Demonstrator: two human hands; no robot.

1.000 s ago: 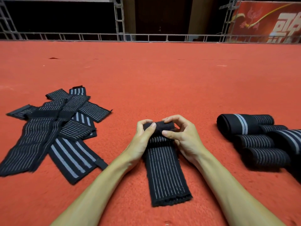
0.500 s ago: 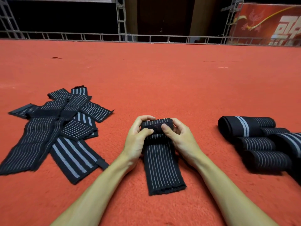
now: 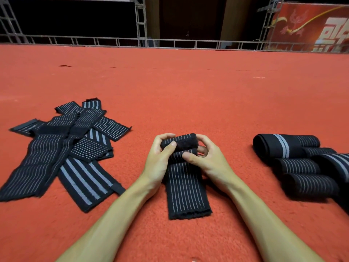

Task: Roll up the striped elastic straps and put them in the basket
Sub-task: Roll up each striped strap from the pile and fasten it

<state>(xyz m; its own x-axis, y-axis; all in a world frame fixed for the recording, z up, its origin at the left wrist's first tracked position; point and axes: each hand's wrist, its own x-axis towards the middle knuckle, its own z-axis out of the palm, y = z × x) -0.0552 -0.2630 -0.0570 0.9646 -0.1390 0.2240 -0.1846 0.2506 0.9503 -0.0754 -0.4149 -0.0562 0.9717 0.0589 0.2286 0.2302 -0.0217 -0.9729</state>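
A black strap with thin grey stripes [image 3: 186, 193] lies on the red carpet in front of me, its far end wound into a roll [image 3: 179, 143]. My left hand [image 3: 159, 159] grips the roll's left end, thumb on top. My right hand [image 3: 205, 157] holds the right end, thumb pressed on the strap just below the roll. The flat tail stretches toward me. A heap of several unrolled striped straps [image 3: 62, 148] lies to the left. Several rolled straps [image 3: 302, 163] sit at the right. No basket is in view.
Red carpet [image 3: 188, 95] covers the floor out to a metal truss rail [image 3: 170, 42] at the back. A red banner [image 3: 311, 27] hangs at the far right. Open carpet lies beyond my hands.
The roll has grown thicker and the flat tail has become shorter, its near end drawn away from me. Both hands have shifted their grip around the roll.
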